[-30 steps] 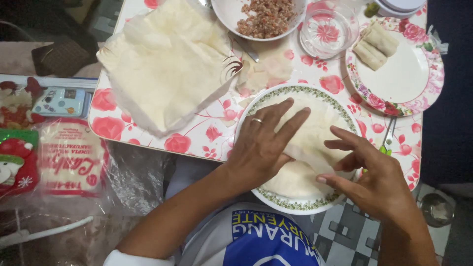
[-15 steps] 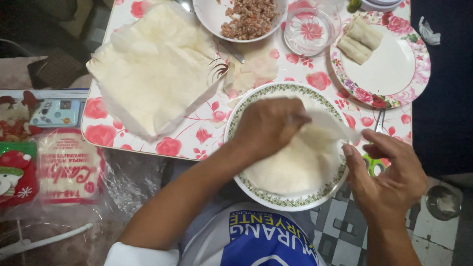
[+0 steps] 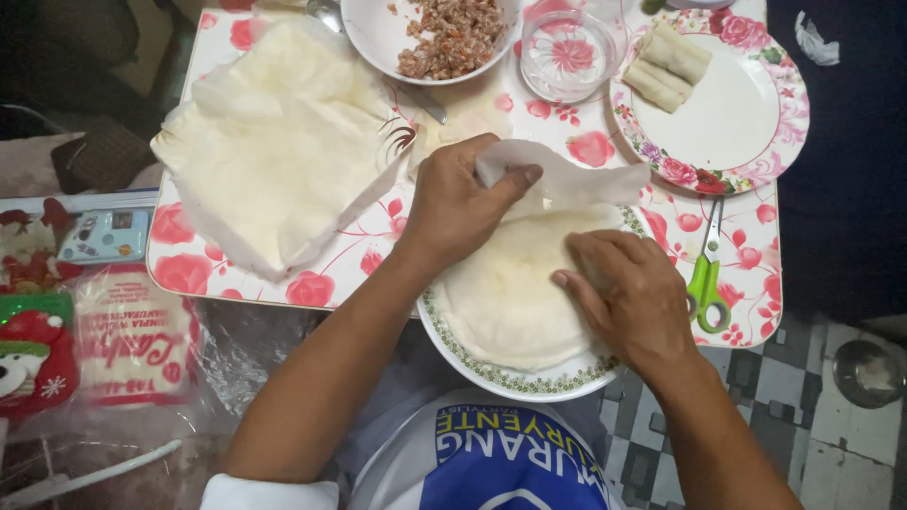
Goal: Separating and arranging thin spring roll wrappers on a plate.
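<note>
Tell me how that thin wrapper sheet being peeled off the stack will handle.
Probably floppy: the wrapper sheet droops and folds where the left hand pinches it. Likely light and tear-prone, since it looks thin. It may cling, as the right hand presses the stack.

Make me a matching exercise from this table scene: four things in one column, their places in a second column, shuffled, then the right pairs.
Things:
1. scissors
2. rolled wrappers
3. minced filling
4. lifted wrapper sheet

Places:
A. in the white bowl
B. pinched by the left hand
C. on the rose-patterned plate
D. on the table beside the right hand

Pairs: 1-D, 2-C, 3-A, 4-B
</note>
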